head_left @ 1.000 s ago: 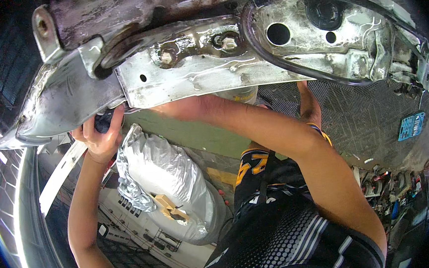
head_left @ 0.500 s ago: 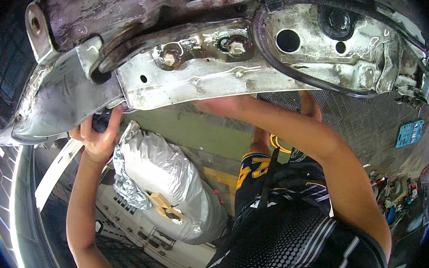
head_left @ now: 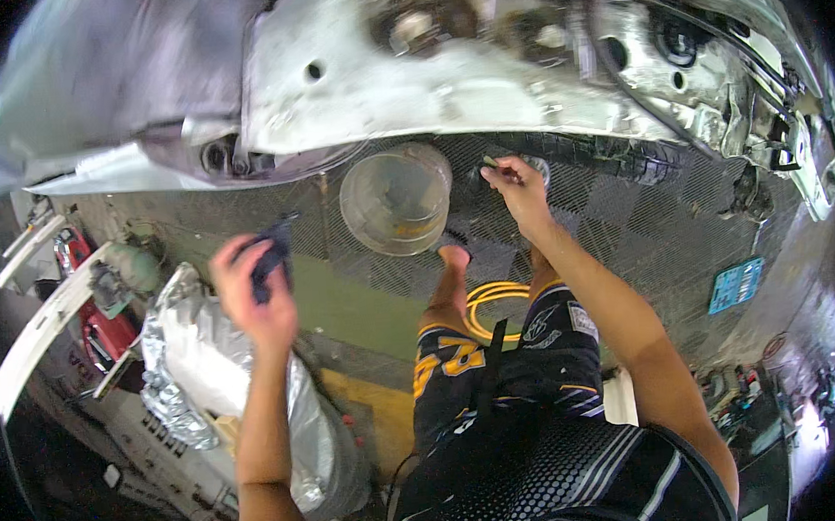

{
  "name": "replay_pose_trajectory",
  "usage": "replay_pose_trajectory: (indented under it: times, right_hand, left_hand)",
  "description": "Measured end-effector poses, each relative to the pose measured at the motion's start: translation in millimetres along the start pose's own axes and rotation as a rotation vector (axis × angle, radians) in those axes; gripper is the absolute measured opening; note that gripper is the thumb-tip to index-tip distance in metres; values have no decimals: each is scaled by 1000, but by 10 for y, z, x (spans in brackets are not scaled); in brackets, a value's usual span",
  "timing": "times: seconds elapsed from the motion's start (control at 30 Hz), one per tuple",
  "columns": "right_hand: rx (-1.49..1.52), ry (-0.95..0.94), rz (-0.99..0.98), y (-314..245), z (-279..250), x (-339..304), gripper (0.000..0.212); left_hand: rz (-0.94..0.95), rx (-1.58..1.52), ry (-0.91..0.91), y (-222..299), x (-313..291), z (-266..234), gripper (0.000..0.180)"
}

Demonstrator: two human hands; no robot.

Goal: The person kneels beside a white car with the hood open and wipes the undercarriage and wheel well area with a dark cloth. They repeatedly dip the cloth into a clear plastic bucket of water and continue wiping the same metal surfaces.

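Observation:
Blurred by motion, my left hand [head_left: 253, 289] is raised and closed on a flat dark, nearly black piece [head_left: 274, 259]; whether it is cloth or plastic I cannot tell. My right hand [head_left: 523, 195] has its fingertips pinched together. A tiny greenish bit [head_left: 489, 161] shows at the tips, too small to name. Both hands are apart from the car body panel [head_left: 367, 90], a worn white and grey metal part with bolts and holes across the top. Between the hands, lower down, stands a clear round bucket [head_left: 396, 204] on the floor.
A silver-wrapped bulky object [head_left: 298, 414] lies at the left. Beyond it are long white strips [head_left: 50, 330] and red parts [head_left: 103, 331]. A coiled yellow hose [head_left: 484, 304] lies by my legs. At the right are a blue plate [head_left: 735, 285] and cluttered tools [head_left: 736, 388].
Both hands have come away from under the panel's lower edge. My left hand has moved right and down with the dark piece; my right hand now shows fully. The bucket has come into view.

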State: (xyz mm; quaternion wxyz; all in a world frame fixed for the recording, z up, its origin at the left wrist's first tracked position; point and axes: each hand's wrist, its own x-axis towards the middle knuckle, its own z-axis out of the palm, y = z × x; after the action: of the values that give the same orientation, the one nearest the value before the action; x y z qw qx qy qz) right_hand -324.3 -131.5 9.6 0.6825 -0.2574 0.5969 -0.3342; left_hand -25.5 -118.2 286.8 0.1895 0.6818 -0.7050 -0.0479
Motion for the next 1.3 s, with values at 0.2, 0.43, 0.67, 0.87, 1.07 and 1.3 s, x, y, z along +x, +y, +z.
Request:
replay_pose_trajectory:
  times: [0.2, 0.43, 0.67, 0.87, 1.07, 1.3]
  right_hand:
    - [357, 101, 279, 161, 72, 114, 19]
    - [523, -81, 325, 602, 187, 362, 14]
    - [367, -158, 317, 751, 22, 492, 13]
    - [389, -95, 317, 522, -84, -114, 11]
    - [708, -166, 278, -186, 269, -1098, 11]
    - [729, -203, 129, -1240, 246, -1721, 13]
  left_hand:
    - [-1489, -1448, -208, -1172, -1665, 2218, 16]
    - [-1154, -1115, -255, -1907, -2420, 4831, 30]
    - [-248, 105, -323, -1897, -2708, 6081, 29]
    - [-958, -853, -591, -1848, -2348, 5023, 35]
    - [-1227, -2058, -314, -1322, -1593, 2165, 30]
    - [-549, -1557, -799, 638, -92, 113, 41]
